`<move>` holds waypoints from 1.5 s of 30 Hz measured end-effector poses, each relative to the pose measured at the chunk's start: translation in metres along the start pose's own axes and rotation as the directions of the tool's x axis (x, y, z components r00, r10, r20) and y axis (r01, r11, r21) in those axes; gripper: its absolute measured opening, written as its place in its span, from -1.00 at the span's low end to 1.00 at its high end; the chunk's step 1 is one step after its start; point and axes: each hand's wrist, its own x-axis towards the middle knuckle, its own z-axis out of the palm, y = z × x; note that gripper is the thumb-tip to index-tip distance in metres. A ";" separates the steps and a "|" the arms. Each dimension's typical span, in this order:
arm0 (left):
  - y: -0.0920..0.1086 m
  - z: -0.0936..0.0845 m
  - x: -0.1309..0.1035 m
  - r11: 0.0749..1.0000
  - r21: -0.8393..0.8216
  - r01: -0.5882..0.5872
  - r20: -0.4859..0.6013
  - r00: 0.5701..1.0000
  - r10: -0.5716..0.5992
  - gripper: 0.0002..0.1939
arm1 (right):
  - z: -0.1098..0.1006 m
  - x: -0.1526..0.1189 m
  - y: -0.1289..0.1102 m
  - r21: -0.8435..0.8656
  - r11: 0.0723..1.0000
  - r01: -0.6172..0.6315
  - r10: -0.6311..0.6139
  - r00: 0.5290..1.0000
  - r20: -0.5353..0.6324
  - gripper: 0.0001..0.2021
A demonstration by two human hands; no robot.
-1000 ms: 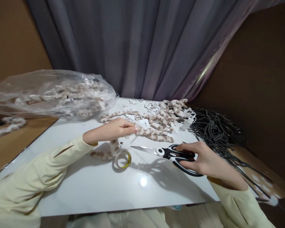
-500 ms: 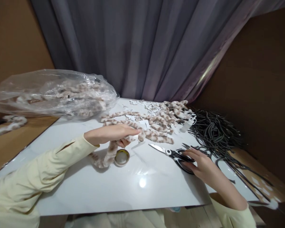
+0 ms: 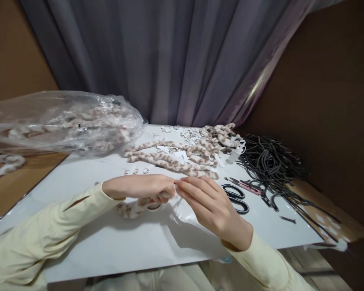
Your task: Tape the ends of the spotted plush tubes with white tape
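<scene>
My left hand (image 3: 157, 188) is closed around a fluffy, brown-spotted white cord (image 3: 132, 209), whose loose length curves onto the table below. My right hand (image 3: 214, 208) meets it at the cord's end, its fingertips pinched together. A small whitish bit shows between the two hands, but what the right fingers hold is hidden. Under the left hand a tape roll (image 3: 153, 207) is mostly covered. Just beyond the right hand lie black-handled scissors (image 3: 239, 199), their blades hidden behind it.
Several more spotted cords (image 3: 170, 161) lie farther back, with metal rings (image 3: 145, 171) near them. Pink-handled snips (image 3: 250, 186), a small white bottle (image 3: 234, 155) and a heap of black cords (image 3: 269, 161) are at right. A clear plastic bag (image 3: 63, 121) of fluffy cords sits at left.
My right hand has let go of the scissors, leaving them on the table, and has moved left to the end of the spotted cord. My left hand still holds the cord.
</scene>
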 end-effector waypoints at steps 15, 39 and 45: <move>-0.002 0.000 0.005 0.990 -0.141 0.022 0.101 0.995 -0.008 -0.73 | -0.007 -0.003 0.004 0.109 0.987 -0.120 0.120 0.993 0.008 -0.77; 0.009 0.020 -0.018 0.848 0.481 -0.223 0.013 0.969 0.248 -0.74 | -0.033 -0.005 -0.020 0.293 0.886 -0.360 0.385 0.923 -0.028 -0.73; 0.015 0.021 -0.017 0.893 0.384 -0.235 -0.024 0.964 0.264 -0.73 | -0.038 -0.007 -0.029 0.004 0.973 -0.232 0.232 0.973 0.002 -0.73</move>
